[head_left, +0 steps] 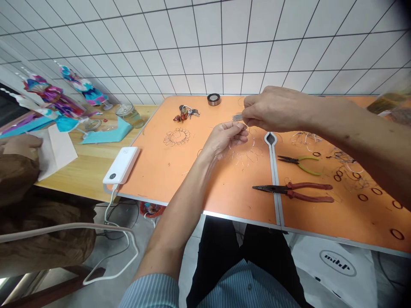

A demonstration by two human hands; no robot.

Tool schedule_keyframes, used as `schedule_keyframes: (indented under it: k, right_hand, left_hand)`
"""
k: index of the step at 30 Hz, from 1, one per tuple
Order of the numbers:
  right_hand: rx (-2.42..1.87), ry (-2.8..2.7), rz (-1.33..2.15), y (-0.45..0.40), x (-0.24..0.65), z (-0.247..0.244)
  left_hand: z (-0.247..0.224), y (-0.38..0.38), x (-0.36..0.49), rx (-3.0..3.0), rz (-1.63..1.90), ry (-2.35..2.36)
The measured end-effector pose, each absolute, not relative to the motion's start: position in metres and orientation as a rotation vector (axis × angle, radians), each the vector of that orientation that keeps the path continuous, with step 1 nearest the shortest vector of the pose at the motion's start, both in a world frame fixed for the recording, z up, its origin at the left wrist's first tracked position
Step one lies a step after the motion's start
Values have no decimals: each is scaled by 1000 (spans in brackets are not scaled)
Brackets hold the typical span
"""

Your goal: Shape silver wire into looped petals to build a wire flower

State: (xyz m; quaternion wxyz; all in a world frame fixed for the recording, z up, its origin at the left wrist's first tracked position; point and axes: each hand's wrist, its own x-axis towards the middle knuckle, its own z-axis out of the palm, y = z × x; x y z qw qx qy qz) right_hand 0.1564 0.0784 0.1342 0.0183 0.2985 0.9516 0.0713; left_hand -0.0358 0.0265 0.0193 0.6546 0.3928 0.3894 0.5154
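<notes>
On table (192,184): tape roll (213,99) behind-left of fingers (249,112); keys (194,112) left; wire ring (184,137) left, before keys; two pliers (290,189) front-right; power bank (122,164) front-left.

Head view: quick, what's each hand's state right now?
Left hand: closed, holding wire.
Right hand: closed; whether it holds anything cannot be told.

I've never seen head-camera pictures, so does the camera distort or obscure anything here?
Head view: grout lines on the tiled wall fan outward, suggesting wide-lens distortion; same view: the top right corner darkens; same view: looped wire by the left hand is too fine to trace clearly.
</notes>
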Motion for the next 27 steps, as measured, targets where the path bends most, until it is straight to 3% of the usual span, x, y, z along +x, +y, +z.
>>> schedule_keyframes:
  k: [15, 27]
  right_hand:
    - [1405, 2975, -201, 56, 163, 117]
    - [1757, 2770, -262, 51, 156, 122]
  left_hand:
    - [22, 28, -32, 808, 1315, 928]
    - [26, 24, -36, 868, 1297, 864]
